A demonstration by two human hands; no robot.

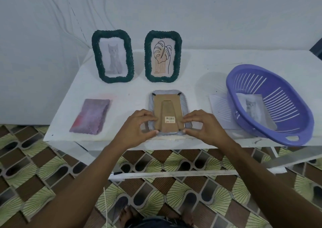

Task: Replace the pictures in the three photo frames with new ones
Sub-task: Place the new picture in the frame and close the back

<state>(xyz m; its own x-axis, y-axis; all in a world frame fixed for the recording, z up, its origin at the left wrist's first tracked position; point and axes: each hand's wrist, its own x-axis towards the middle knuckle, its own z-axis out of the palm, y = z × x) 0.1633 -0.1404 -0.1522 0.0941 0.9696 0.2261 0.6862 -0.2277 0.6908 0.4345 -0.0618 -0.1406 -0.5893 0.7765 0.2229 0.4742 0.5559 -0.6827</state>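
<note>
Head view: my left hand (139,125) and right hand (203,125) each curl round a near corner of the face-down frame (185,104), thumb under the near edge and fingertips on the brown backing board (157,105), so both hands pinch it and neither is spread. The frame lies flat on the white table (132,91), close to its near edge, back upward. Its long axis runs straight away from me towards the wall. The fold-out stand (169,110) lies flat against the backing, wide foot towards me, with a barcode sticker (169,120) on it. Beyond the frame stand two dark green frames, upright and facing me: the cat frame (97,60) beyond and to the left, the leaf frame (177,56) straight beyond. Left of the face-down frame lies a purple cloth (90,116). To its right lies a white sheet (219,113), partly under a tilted purple basket (285,81) that holds a cat print (251,107).
</note>
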